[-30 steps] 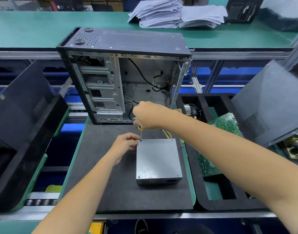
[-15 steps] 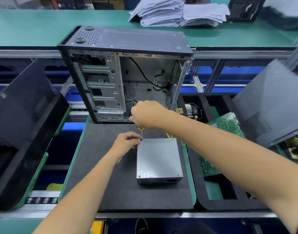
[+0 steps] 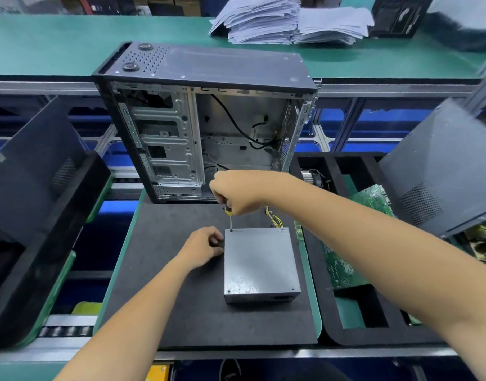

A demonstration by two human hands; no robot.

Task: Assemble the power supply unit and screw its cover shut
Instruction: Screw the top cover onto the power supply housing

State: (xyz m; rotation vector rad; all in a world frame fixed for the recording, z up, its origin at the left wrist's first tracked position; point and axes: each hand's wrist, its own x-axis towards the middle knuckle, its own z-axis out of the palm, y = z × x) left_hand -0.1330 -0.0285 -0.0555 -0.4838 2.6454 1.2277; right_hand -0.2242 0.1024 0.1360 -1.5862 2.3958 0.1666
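The grey metal power supply unit (image 3: 259,266) lies flat on a black foam mat (image 3: 167,284), its yellow wires (image 3: 275,219) trailing from the far end. My right hand (image 3: 237,192) grips a screwdriver (image 3: 228,210) with a yellow and black handle. The screwdriver stands upright with its tip on the cover's far left corner. My left hand (image 3: 202,247) sits against the unit's left side near that corner, fingers curled on its edge.
An open black computer case (image 3: 203,70) stands just behind the mat. To the right, a black foam tray (image 3: 332,320) holds a green circuit board (image 3: 343,268) and a cooler (image 3: 312,177). Dark side panels lean at left (image 3: 35,171) and right (image 3: 442,166). Paper stacks (image 3: 277,20) lie on the far bench.
Both hands stay at the unit's far left corner. My right hand has shifted only slightly on the screwdriver, whose tip remains on the corner.
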